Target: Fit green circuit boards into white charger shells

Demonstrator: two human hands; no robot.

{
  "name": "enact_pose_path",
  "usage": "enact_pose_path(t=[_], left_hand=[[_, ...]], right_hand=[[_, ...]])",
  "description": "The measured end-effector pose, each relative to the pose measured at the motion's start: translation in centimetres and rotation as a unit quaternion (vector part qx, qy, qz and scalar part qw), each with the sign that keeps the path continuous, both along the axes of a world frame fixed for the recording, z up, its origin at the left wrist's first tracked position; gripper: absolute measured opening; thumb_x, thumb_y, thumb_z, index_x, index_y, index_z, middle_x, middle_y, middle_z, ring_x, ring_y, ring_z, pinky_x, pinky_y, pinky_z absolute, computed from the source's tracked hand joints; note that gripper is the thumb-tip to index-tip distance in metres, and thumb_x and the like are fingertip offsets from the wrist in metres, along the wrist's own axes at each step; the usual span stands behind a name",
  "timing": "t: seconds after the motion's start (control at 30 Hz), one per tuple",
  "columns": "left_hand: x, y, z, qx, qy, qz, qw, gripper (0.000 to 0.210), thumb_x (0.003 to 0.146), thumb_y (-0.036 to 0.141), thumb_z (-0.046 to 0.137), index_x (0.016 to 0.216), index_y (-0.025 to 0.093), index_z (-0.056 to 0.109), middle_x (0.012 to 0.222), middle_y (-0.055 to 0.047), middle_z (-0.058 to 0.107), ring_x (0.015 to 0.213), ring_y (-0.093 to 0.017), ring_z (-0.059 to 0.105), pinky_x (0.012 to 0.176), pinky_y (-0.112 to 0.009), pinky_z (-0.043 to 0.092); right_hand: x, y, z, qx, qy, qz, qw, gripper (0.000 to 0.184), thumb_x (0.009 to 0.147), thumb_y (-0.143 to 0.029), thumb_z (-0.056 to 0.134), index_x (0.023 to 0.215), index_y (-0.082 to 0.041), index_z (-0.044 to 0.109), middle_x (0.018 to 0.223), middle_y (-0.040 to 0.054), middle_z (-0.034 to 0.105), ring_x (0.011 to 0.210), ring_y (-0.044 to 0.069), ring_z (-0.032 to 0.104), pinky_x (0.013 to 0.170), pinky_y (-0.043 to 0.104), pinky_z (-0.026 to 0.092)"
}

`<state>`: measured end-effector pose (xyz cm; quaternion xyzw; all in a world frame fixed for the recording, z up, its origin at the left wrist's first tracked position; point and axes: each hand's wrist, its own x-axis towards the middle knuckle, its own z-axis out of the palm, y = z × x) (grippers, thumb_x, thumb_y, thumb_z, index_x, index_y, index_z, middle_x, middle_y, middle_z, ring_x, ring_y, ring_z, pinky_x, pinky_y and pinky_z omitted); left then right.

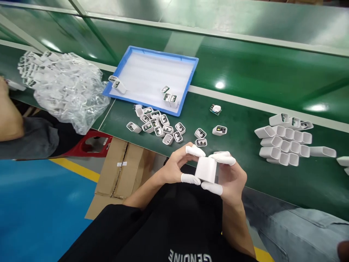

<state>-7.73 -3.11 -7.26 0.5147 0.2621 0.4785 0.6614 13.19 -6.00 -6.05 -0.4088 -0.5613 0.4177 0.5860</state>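
A white plastic charger housing (206, 169) is held up between both hands, just off the table's near edge. My left hand (181, 165), with white finger cots on, grips its left side between thumb and fingers. From the right, my right hand (230, 174), also in finger cots, pinches the same housing. Any opening or board inside it is turned out of sight. Just beyond the hands stand two housings (201, 137) with circuit parts showing inside, and another filled housing (219, 130) lies to their right.
Several filled housings (159, 123) cluster left of centre. A blue-rimmed tray (151, 53) holds a few more. Hollow white shells (285, 145) stand in rows at right, near a loose circuit board (216, 109). A plastic bag (71, 87) of white parts sits left, beside another person's arm (9, 112).
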Motion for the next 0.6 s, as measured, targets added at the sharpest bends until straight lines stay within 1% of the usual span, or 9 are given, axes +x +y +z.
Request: enact_pose_path(t=[0.07, 0.13, 0.2, 0.23, 0.3, 0.4, 0.5, 0.6], left_hand=[[0.5, -0.7, 0.0, -0.053, -0.032, 0.051, 0.997, 0.074, 0.06, 0.053, 0.115, 0.117, 0.021, 0.081, 0.113, -0.009, 0.072, 0.104, -0.026, 0.079, 0.095, -0.039, 0.072], [1.1, -1.7, 0.2, -0.124, -0.061, 0.12, 0.983, 0.07, 0.061, 0.054, 0.114, 0.11, 0.02, 0.078, 0.107, -0.006, 0.073, 0.099, -0.024, 0.079, 0.093, -0.037, 0.07], [1.5, -2.7, 0.5, -0.188, -0.074, 0.173, 0.964, 0.064, 0.067, 0.056, 0.111, 0.107, 0.02, 0.076, 0.104, -0.005, 0.075, 0.097, -0.022, 0.078, 0.092, -0.035, 0.068], [1.6, -3.1, 0.7, -0.21, -0.074, 0.188, 0.957, 0.061, 0.07, 0.056, 0.109, 0.107, 0.02, 0.076, 0.103, -0.005, 0.076, 0.097, -0.022, 0.078, 0.091, -0.034, 0.067], [1.6, -3.6, 1.1, -0.23, -0.075, 0.205, 0.948, 0.057, 0.075, 0.056, 0.107, 0.107, 0.019, 0.077, 0.102, -0.006, 0.078, 0.096, -0.021, 0.078, 0.089, -0.032, 0.065], [1.5, -3.7, 1.4, -0.24, -0.074, 0.205, 0.946, 0.06, 0.073, 0.056, 0.107, 0.111, 0.018, 0.079, 0.106, -0.007, 0.081, 0.098, -0.021, 0.079, 0.091, -0.032, 0.064], [1.5, -3.4, 1.5, -0.239, -0.06, 0.186, 0.951, 0.061, 0.069, 0.049, 0.111, 0.112, 0.018, 0.081, 0.109, -0.008, 0.083, 0.102, -0.023, 0.08, 0.094, -0.033, 0.064], [1.7, -3.2, 1.4, -0.23, -0.054, 0.195, 0.952, 0.055, 0.069, 0.04, 0.111, 0.109, 0.019, 0.081, 0.106, -0.007, 0.085, 0.099, -0.022, 0.081, 0.094, -0.034, 0.065]], right_hand=[[-0.8, 0.4, 0.2, -0.024, 0.018, 0.007, 1.0, 0.059, 0.079, -0.05, 0.105, 0.127, -0.027, 0.08, 0.104, 0.0066, 0.076, 0.097, 0.029, 0.074, 0.086, 0.048, 0.067], [-1.4, 1.0, 0.5, -0.047, 0.015, 0.025, 0.998, 0.054, 0.089, -0.059, 0.095, 0.131, -0.027, 0.08, 0.104, 0.0066, 0.073, 0.097, 0.028, 0.072, 0.087, 0.047, 0.066], [-1.8, 1.7, 0.9, -0.077, -0.003, 0.049, 0.996, 0.048, 0.098, -0.06, 0.086, 0.133, -0.028, 0.08, 0.106, 0.0065, 0.073, 0.1, 0.027, 0.072, 0.092, 0.046, 0.065], [-1.9, 2.0, 1.0, -0.092, -0.013, 0.062, 0.994, 0.044, 0.101, -0.059, 0.083, 0.132, -0.028, 0.081, 0.107, 0.0061, 0.073, 0.101, 0.026, 0.072, 0.094, 0.044, 0.064], [-2.0, 2.6, 1.3, -0.12, -0.029, 0.089, 0.988, 0.037, 0.103, -0.057, 0.081, 0.127, -0.028, 0.082, 0.104, 0.0046, 0.073, 0.099, 0.024, 0.071, 0.095, 0.042, 0.062], [-2.2, 3.0, 1.3, -0.139, -0.026, 0.108, 0.984, 0.034, 0.104, -0.058, 0.08, 0.116, -0.026, 0.083, 0.097, 0.003, 0.073, 0.093, 0.023, 0.069, 0.09, 0.04, 0.06], [-2.3, 3.0, 0.9, -0.152, -0.002, 0.102, 0.983, 0.035, 0.102, -0.06, 0.081, 0.112, -0.026, 0.082, 0.094, 0.0022, 0.073, 0.089, 0.022, 0.068, 0.087, 0.038, 0.06], [-2.3, 2.9, 0.6, -0.169, 0.006, 0.103, 0.98, 0.04, 0.103, -0.064, 0.079, 0.113, -0.025, 0.082, 0.097, 0.0034, 0.076, 0.09, 0.023, 0.07, 0.087, 0.038, 0.061]])
